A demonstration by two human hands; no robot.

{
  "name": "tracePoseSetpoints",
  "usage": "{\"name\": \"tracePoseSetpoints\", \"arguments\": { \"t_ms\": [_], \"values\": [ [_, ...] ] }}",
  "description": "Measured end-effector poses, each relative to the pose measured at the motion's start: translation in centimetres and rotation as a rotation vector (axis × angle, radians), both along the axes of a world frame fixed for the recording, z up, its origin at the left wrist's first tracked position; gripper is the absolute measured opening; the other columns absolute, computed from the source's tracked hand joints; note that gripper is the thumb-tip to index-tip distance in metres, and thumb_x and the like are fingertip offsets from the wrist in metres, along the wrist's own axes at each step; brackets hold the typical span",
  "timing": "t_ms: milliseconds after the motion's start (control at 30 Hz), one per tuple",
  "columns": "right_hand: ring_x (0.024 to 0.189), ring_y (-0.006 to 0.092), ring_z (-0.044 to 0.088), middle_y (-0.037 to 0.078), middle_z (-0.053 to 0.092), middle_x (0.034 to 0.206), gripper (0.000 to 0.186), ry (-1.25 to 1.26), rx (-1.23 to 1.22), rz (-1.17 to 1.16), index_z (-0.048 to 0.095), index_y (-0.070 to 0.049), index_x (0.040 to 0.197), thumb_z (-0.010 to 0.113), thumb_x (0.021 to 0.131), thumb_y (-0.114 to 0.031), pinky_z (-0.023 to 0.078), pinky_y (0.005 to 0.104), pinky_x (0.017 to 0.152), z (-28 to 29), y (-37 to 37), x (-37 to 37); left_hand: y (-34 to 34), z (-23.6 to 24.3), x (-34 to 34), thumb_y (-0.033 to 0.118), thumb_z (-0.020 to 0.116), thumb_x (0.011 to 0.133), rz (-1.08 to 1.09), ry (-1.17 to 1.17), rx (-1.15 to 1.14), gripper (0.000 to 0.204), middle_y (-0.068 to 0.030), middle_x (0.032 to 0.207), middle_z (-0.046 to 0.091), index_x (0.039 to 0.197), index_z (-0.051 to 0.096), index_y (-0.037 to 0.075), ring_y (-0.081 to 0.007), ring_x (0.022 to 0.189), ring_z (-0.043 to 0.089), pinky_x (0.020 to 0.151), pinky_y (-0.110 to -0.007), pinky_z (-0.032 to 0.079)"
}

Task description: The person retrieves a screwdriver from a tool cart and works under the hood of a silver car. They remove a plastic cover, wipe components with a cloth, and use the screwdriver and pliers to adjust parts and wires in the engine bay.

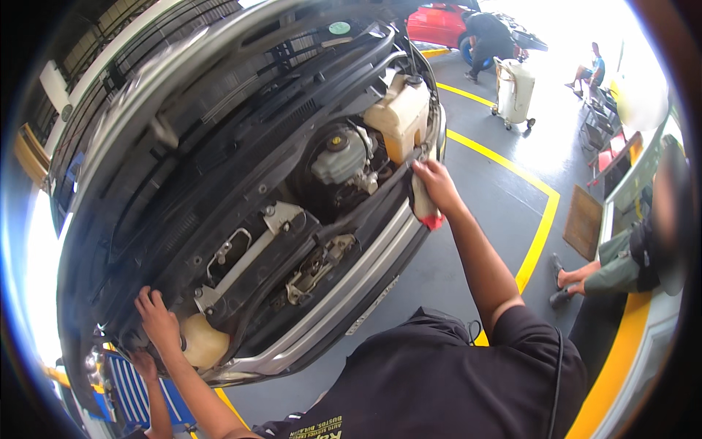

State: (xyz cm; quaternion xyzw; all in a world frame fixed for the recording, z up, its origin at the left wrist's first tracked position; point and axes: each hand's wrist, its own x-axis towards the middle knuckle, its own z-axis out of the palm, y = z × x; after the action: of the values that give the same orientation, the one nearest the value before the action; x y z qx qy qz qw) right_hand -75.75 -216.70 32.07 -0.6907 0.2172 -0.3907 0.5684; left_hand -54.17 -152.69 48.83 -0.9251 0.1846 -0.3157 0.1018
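My left hand [157,318] reaches into the car's engine bay [248,190] at lower left, fingers apart and slightly bent, beside a cream plastic reservoir [208,340]. My right hand [435,181] is closed on a pale cloth with a red end [428,216] at the bay's right front edge, just below a tall cream tank [402,110]. A grey fluid container with a dark cap [333,164] sits left of that tank. A pale metal bar [241,263] crosses the bay.
A co-worker's hand [142,366] is just below my left. A seated person [621,260] is at right, near a brown mat [583,223]. Behind are a wheeled white machine [512,88], a bent-over person [482,36] at a red car [431,25], another seated person [592,69] and folding chairs [596,132].
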Motion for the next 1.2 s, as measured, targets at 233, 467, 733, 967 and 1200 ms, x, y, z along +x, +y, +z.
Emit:
{"name": "tracePoseSetpoints", "arguments": {
  "t_ms": [233, 467, 733, 967, 1200],
  "values": [
    [0.064, 0.0191, 0.068, 0.01, 0.071, 0.082, 0.04, -0.051, 0.376, 0.172, 0.071, 0.004, 0.106, 0.064, 0.105, -0.035, 0.059, 0.0394, 0.062, 10.5, -12.0, 16.1, -5.9, -1.2, -2.3, -0.003, 0.074, 0.075, -0.003, -0.136, -0.223, 0.053, -0.0161, 0.143, 0.054, 0.125, 0.06, 0.005, -0.0404, 0.135, 0.05, 0.111, -0.052, 0.047],
    [0.064, 0.0194, 0.071, 0.008, 0.073, 0.078, 0.036, 0.148, 0.384, 0.159, 0.074, 0.001, 0.095, 0.07, 0.099, -0.035, 0.057, 0.0395, 0.062, 7.5, -17.7, 21.6, -26.6, -4.2, -1.3, 0.013, 0.082, 0.083, -0.638, -0.077, -0.263, 0.037, -0.0094, 0.127, 0.066, 0.117, 0.069, 0.007, -0.0338, 0.119, 0.062, 0.104, -0.05, 0.049],
    [0.097, 0.0289, 0.074, 0.017, 0.078, 0.104, 0.054, 0.234, 0.048, 0.261, 0.074, 0.003, 0.119, 0.081, 0.091, -0.043, 0.058, 0.0416, 0.084, 9.0, -18.3, 17.5, -37.5, -1.6, 0.6, 0.017, 0.092, 0.07, -0.569, -0.191, -0.023, 0.05, -0.0083, 0.113, 0.063, 0.113, 0.07, 0.009, -0.0324, 0.106, 0.063, 0.091, -0.05, 0.052],
    [0.108, 0.0216, 0.07, 0.013, 0.077, 0.114, 0.044, 0.199, 0.164, 0.488, 0.076, -0.006, 0.12, 0.076, 0.097, -0.043, 0.054, 0.0359, 0.095, 9.2, -28.0, 11.3, -41.3, 1.4, -1.3, 0.009, 0.091, 0.062, -0.231, 0.095, -0.006, 0.059, -0.0151, 0.117, 0.06, 0.113, 0.061, 0.004, -0.0393, 0.115, 0.06, 0.098, -0.05, 0.051],
    [0.079, 0.009, 0.069, 0.004, 0.076, 0.094, 0.023, 0.004, 0.422, 0.471, 0.073, -0.003, 0.11, 0.069, 0.105, -0.025, 0.057, 0.027, 0.071, 7.8, -36.8, 12.7, -43.7, 0.8, -1.6, 0.004, 0.085, 0.068, 0.033, 0.144, 0.053, 0.07, -0.0216, 0.129, 0.059, 0.13, 0.053, 0.005, -0.0446, 0.122, 0.059, 0.104, -0.05, 0.051]
  ]
}}
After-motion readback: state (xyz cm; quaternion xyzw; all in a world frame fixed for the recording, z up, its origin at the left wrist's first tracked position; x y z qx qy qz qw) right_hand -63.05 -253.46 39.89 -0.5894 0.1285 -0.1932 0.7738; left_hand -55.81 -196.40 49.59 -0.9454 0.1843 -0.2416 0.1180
